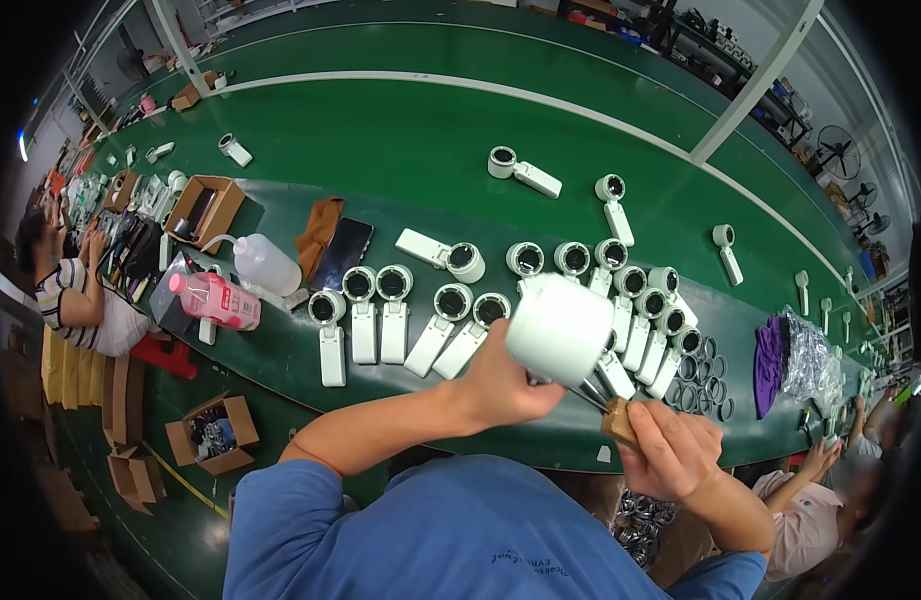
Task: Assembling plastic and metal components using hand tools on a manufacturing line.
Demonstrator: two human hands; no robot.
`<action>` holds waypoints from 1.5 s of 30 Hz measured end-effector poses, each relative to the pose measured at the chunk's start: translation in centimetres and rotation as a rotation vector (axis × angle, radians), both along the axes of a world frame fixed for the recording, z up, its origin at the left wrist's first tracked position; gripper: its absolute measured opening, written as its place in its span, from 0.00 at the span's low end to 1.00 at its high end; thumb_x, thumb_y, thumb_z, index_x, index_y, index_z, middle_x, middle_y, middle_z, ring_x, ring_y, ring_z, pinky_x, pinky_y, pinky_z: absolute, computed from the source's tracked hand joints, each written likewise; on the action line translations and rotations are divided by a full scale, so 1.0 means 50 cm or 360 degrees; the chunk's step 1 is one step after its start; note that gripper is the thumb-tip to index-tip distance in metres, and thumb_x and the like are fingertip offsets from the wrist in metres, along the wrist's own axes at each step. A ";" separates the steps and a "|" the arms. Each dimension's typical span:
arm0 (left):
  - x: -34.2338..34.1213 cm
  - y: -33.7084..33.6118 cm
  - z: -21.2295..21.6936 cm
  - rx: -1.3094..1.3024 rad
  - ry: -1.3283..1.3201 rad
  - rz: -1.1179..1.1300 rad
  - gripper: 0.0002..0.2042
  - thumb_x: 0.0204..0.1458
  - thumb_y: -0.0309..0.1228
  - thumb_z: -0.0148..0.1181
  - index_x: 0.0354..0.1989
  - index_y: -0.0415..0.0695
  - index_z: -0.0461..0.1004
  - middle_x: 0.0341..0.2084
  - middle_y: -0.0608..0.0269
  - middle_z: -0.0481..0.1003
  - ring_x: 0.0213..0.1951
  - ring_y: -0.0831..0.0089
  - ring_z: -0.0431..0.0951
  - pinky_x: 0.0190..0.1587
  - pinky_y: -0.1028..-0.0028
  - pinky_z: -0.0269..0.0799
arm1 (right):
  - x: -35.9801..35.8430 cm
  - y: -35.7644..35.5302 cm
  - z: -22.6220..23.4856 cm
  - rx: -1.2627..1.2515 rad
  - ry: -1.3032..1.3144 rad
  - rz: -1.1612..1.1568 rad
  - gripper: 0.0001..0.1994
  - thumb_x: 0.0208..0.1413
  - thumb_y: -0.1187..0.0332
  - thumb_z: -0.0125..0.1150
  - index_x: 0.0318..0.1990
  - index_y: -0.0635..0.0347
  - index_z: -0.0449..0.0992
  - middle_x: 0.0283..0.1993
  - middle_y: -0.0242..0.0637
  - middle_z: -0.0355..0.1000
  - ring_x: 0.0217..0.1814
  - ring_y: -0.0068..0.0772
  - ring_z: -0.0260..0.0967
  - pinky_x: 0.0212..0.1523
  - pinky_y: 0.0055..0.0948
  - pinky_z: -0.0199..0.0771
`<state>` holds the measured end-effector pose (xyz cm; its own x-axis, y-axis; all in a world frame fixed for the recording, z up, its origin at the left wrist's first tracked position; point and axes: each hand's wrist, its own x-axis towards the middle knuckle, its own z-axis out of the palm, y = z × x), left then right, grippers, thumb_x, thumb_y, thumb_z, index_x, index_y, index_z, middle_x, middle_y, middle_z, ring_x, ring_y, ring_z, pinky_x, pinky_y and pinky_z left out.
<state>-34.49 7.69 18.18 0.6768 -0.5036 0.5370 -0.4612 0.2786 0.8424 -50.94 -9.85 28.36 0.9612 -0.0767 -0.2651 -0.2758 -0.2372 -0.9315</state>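
In front of my chest, my left hand (502,385) is wrapped around a white handheld fan (560,328), its smooth round head tilted up toward me. My right hand (670,450) grips the wooden handle of a tool (618,424). The tool's thin metal shaft reaches to the fan's underside by my left fingers; its tip is hidden. Beyond my hands lie several similar white fans (394,310) with dark round centres and flat handles. Grey rings (702,378) are grouped to the right of them.
To the left stand a pink bottle (220,300), a white squeeze bottle (267,262), a dark phone (342,254), a brown cloth (319,235) and a cardboard box (220,212). Purple cloth (770,365) and clear plastic bags (806,350) lie right. Co-workers sit at both sides of the green table (410,140).
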 end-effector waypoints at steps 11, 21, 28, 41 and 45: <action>0.036 0.021 -0.046 0.0105 -0.0695 -0.0397 0.12 0.47 0.18 0.60 0.42 0.37 0.77 0.27 0.58 0.79 0.27 0.65 0.77 0.34 0.70 0.75 | -0.015 0.011 0.016 -0.0621 -0.0464 0.0456 0.17 0.56 0.63 0.65 0.50 0.60 0.81 0.34 0.46 0.79 0.18 0.26 0.66 0.17 0.25 0.58; -0.004 0.053 0.017 -0.0301 -0.0560 -0.0227 0.13 0.58 0.19 0.51 0.50 0.41 0.61 0.26 0.54 0.74 0.25 0.66 0.73 0.30 0.64 0.75 | -0.007 0.009 0.059 -0.2226 -0.1621 0.0544 0.16 0.52 0.66 0.66 0.49 0.56 0.83 0.36 0.38 0.79 0.19 0.19 0.59 0.19 0.20 0.51; -0.021 0.045 0.019 -0.0302 -0.0480 -0.0360 0.11 0.60 0.21 0.52 0.49 0.41 0.61 0.26 0.54 0.74 0.23 0.67 0.72 0.28 0.66 0.73 | 0.000 0.003 0.048 -0.2366 -0.1723 0.0441 0.18 0.51 0.67 0.68 0.51 0.56 0.83 0.35 0.37 0.79 0.19 0.18 0.57 0.20 0.20 0.48; -0.056 0.041 0.022 -0.0171 0.0036 -0.0422 0.07 0.64 0.26 0.50 0.47 0.44 0.60 0.29 0.57 0.70 0.27 0.69 0.70 0.32 0.69 0.71 | -0.009 -0.009 0.031 -0.2412 -0.1828 0.0310 0.17 0.48 0.67 0.69 0.48 0.55 0.85 0.34 0.36 0.79 0.19 0.17 0.55 0.21 0.20 0.44; -0.061 0.043 0.023 -0.0081 0.0095 -0.0408 0.08 0.63 0.24 0.51 0.47 0.44 0.60 0.29 0.57 0.70 0.27 0.69 0.70 0.32 0.69 0.71 | -0.010 -0.009 0.042 -0.2493 -0.1789 0.0387 0.17 0.46 0.67 0.70 0.46 0.57 0.85 0.34 0.36 0.78 0.19 0.17 0.56 0.20 0.19 0.46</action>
